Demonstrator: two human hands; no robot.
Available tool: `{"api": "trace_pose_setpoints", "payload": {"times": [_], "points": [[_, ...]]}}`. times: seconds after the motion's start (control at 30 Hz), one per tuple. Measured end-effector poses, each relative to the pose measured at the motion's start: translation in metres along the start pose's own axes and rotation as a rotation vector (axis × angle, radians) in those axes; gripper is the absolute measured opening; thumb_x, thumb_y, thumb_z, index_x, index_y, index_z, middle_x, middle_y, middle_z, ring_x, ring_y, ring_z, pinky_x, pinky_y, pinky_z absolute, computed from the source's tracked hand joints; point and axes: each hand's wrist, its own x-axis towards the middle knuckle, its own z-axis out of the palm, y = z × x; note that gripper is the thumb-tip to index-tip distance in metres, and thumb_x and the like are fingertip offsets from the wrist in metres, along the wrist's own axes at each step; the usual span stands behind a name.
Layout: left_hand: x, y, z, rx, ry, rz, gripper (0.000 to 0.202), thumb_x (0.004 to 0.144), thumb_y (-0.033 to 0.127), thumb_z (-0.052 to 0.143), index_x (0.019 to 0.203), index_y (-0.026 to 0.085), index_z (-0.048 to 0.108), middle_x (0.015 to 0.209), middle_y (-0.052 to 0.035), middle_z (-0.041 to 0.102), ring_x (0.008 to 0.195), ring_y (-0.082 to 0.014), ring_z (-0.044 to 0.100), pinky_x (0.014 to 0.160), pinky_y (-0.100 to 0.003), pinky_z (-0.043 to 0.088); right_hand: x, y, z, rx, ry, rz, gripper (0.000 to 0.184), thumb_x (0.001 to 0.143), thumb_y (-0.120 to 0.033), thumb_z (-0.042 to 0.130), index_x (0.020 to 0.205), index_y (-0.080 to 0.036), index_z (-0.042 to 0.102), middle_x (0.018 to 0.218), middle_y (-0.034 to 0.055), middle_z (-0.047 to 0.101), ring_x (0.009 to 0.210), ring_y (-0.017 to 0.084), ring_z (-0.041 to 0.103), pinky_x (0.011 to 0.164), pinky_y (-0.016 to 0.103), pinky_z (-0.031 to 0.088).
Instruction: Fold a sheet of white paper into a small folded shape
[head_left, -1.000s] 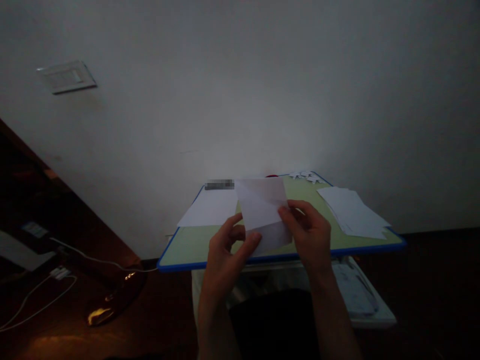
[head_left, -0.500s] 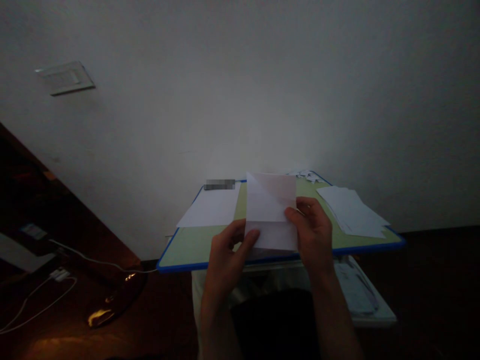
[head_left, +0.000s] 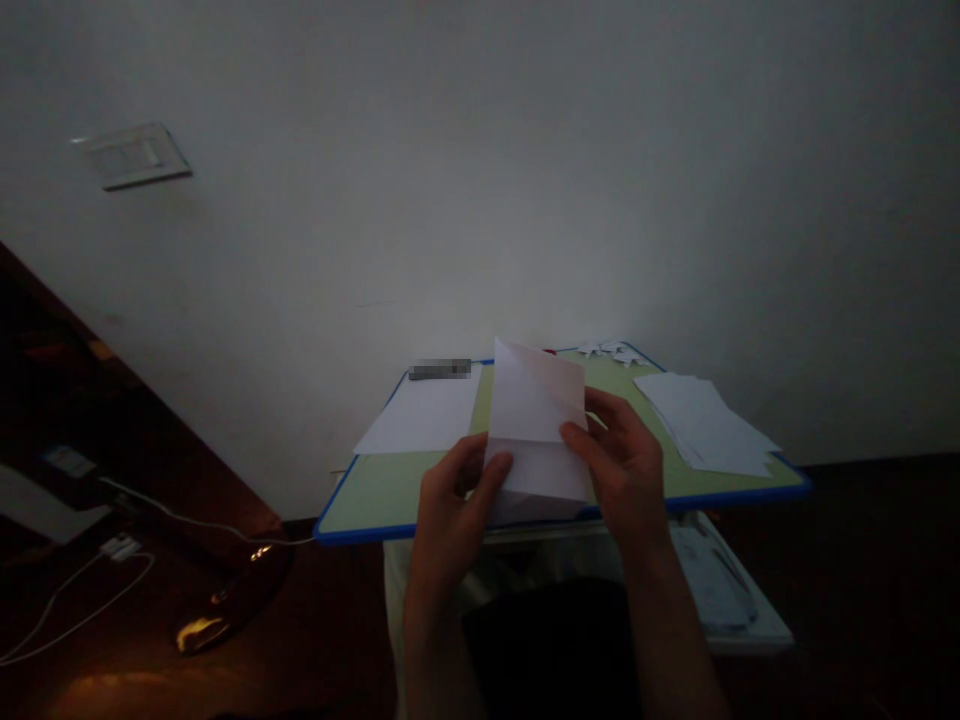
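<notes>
Both of my hands hold a white folded sheet of paper (head_left: 537, 430) upright over the near edge of a small green table with a blue rim (head_left: 390, 497). My left hand (head_left: 450, 515) pinches the sheet's lower left edge between thumb and fingers. At the right edge, my right hand (head_left: 622, 465) grips it with the thumb in front. A diagonal fold shows in the sheet's upper half.
A flat white sheet (head_left: 424, 415) lies on the table's left part and a loose stack of white sheets (head_left: 705, 425) on its right. Small white paper shapes (head_left: 607, 350) sit at the far edge by the wall. Cables (head_left: 112, 560) lie on the dark floor at left.
The sheet has turned from tilted to upright between my hands, and its top corner now stands a little higher. My hands stayed over the near table edge.
</notes>
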Motion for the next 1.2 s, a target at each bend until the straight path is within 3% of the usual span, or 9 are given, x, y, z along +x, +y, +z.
{"api": "trace_pose_setpoints", "payload": {"times": [0.33, 0.57, 0.87, 1.03, 1.2], "points": [[0.0, -0.002, -0.001, 0.003, -0.013, 0.019, 0.024, 0.097, 0.041, 0.076, 0.109, 0.021, 0.08, 0.103, -0.0073, 0.086, 0.094, -0.0225, 0.081, 0.084, -0.032, 0.064, 0.001, 0.001, -0.001, -0.041, -0.006, -0.029, 0.039, 0.091, -0.033, 0.082, 0.129, -0.028, 0.073, 0.128, 0.011, 0.082, 0.11, 0.031, 0.08, 0.082, 0.045, 0.068], [-0.001, -0.002, -0.001, 0.007, -0.004, 0.023, 0.022, 0.098, 0.04, 0.076, 0.109, 0.021, 0.08, 0.101, -0.0059, 0.086, 0.092, -0.0211, 0.08, 0.082, -0.03, 0.063, -0.001, 0.004, -0.003, -0.043, 0.007, 0.029, 0.031, 0.091, -0.036, 0.083, 0.12, -0.027, 0.078, 0.111, 0.0075, 0.085, 0.095, 0.028, 0.08, 0.08, 0.042, 0.065], [-0.001, 0.0, 0.0, -0.01, 0.018, 0.026, 0.023, 0.097, 0.041, 0.077, 0.107, 0.021, 0.081, 0.1, -0.0066, 0.085, 0.091, -0.0222, 0.08, 0.082, -0.03, 0.061, 0.002, -0.007, -0.003, -0.145, -0.09, -0.124, 0.02, 0.095, -0.024, 0.075, 0.111, -0.031, 0.085, 0.129, 0.0056, 0.079, 0.124, 0.026, 0.073, 0.104, 0.043, 0.061], [-0.001, 0.002, 0.001, -0.023, 0.05, 0.02, 0.023, 0.095, 0.041, 0.078, 0.106, 0.021, 0.08, 0.098, -0.0058, 0.085, 0.09, -0.0215, 0.08, 0.08, -0.028, 0.061, 0.0, -0.009, -0.003, -0.114, -0.133, -0.119, 0.02, 0.094, -0.025, 0.077, 0.112, -0.03, 0.085, 0.13, 0.0058, 0.079, 0.125, 0.026, 0.072, 0.103, 0.041, 0.062], [0.0, 0.001, 0.003, -0.037, 0.08, 0.029, 0.023, 0.094, 0.041, 0.078, 0.105, 0.021, 0.079, 0.097, -0.0057, 0.084, 0.093, -0.0224, 0.08, 0.08, -0.028, 0.061, -0.001, -0.008, 0.001, -0.103, -0.018, 0.012, 0.021, 0.09, -0.036, 0.083, 0.109, -0.028, 0.084, 0.108, 0.0046, 0.085, 0.099, 0.025, 0.079, 0.087, 0.037, 0.064]]}}
